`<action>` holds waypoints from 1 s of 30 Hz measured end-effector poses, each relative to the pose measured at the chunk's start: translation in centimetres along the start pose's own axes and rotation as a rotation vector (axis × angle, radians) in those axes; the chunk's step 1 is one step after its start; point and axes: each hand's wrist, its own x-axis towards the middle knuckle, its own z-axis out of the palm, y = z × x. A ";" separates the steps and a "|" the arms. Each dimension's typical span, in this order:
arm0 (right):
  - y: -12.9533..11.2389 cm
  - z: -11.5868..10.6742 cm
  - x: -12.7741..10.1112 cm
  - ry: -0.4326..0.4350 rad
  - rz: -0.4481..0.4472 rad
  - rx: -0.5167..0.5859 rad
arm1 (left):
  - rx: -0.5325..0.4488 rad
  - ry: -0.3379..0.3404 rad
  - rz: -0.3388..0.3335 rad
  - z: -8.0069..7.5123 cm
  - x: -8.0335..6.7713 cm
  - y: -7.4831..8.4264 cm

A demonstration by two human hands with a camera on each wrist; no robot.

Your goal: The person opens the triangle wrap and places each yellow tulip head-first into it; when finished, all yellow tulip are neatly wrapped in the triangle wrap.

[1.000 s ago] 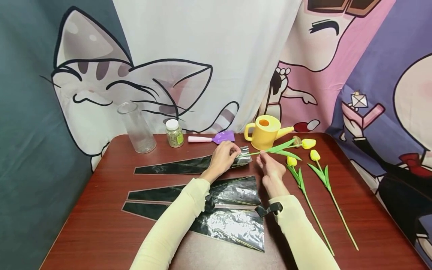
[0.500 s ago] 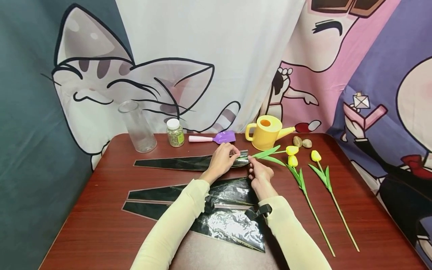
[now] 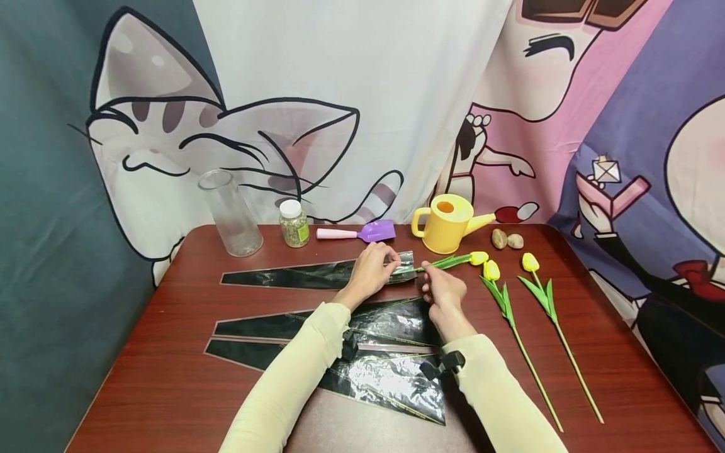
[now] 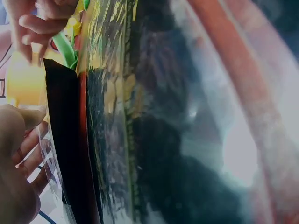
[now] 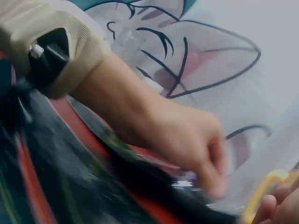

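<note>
In the head view my left hand (image 3: 370,267) pinches the wide mouth of a narrow black-and-clear flower sleeve (image 3: 289,275). Just right of it, the fingers of my right hand (image 3: 445,290) pinch a yellow tulip (image 3: 478,258) around its green leaves, which lie gathered together. The tulip lies almost level, its bloom pointing right and its stem reaching into the sleeve's mouth. How far the stem goes in is hidden by my left hand. The left wrist view has both my left hand (image 4: 18,163) and my right hand (image 4: 44,23) close to the sleeve's edge (image 4: 63,140).
Two more sleeves, an upper one (image 3: 255,324) and a lower one (image 3: 385,384), lie under my forearms. Two tulips (image 3: 491,270) (image 3: 530,262) lie at right. Along the back stand a glass vase (image 3: 232,217), a jar (image 3: 294,225), a purple shovel (image 3: 376,231), a yellow watering can (image 3: 447,223) and stones (image 3: 500,238).
The tulip has moved left, its stem going further into the sleeve. Its spread leaves are now drawn together. My right hand has come closer to my left, which stays nearly in place.
</note>
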 end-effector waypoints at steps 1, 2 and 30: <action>-0.8 -0.4 0.2 -0.024 -0.048 -0.020 | 0.000 -0.001 -0.001 0.0 0.0 0.0; -1.6 -0.7 0.5 -0.048 -0.127 -0.053 | 0.001 -0.003 -0.004 0.0 0.1 -0.1; -9.3 -8.3 14.0 -0.876 -1.294 -1.262 | 0.026 -0.012 -0.016 0.1 -0.1 0.3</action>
